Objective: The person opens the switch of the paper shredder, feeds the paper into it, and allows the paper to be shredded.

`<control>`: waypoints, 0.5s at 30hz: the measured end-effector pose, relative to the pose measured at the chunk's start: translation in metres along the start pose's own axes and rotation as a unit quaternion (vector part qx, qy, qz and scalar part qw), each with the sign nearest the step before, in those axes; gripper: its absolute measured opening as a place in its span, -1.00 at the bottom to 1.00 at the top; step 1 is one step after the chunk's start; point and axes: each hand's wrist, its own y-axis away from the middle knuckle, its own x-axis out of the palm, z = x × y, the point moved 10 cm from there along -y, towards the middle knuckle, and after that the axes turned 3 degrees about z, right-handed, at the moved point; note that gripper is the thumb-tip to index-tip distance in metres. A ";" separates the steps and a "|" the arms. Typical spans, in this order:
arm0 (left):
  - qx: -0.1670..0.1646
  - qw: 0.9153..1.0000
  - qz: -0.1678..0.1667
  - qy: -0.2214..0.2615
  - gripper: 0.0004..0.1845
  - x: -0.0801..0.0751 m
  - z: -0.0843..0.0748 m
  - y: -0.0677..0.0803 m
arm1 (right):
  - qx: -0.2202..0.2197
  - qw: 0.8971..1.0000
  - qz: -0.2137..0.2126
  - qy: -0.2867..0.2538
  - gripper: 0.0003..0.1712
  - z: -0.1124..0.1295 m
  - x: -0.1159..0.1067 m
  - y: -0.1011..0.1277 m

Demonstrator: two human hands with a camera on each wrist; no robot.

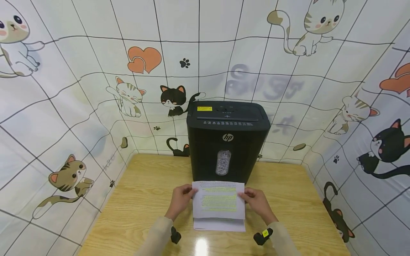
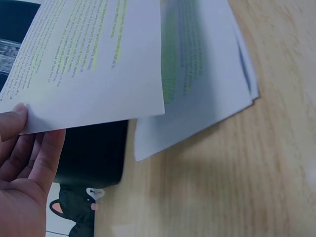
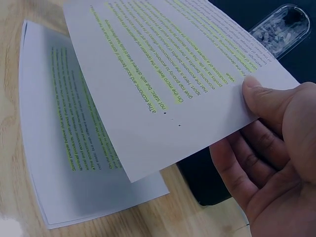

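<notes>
Between my two hands is a printed sheet of paper (image 1: 219, 204) with yellow highlighting. My left hand (image 1: 180, 200) pinches its left edge, thumb on top, as the left wrist view shows. On the opposite edge my right hand (image 1: 257, 202) pinches it the same way, thumb (image 3: 261, 96) over the print and fingers beneath. The held sheet is raised above a small stack of similar highlighted sheets (image 2: 197, 113) on the table and hides most of it in the head view. Just behind the paper stands a black HP paper shredder (image 1: 205, 153), its feed slot (image 1: 224, 119) on top.
Through the shredder's front window (image 1: 223, 163) shredded bits show. The wooden table (image 1: 153, 170) meets a cat-patterned cloth (image 1: 96, 142) at the back and on both sides. Dark wrist cameras (image 1: 263, 236) are strapped at both sleeves.
</notes>
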 end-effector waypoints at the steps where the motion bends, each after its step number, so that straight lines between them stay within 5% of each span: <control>1: 0.000 1.000 -0.002 0.001 -0.88 -0.001 -0.002 0.000 | -0.002 1.000 0.000 -0.003 -0.87 0.002 0.000 0.000; 15: 0.053 0.998 -0.020 -0.002 -0.92 -0.019 -0.042 -0.016 | -0.042 0.999 0.009 0.008 -0.72 0.033 -0.015 -0.007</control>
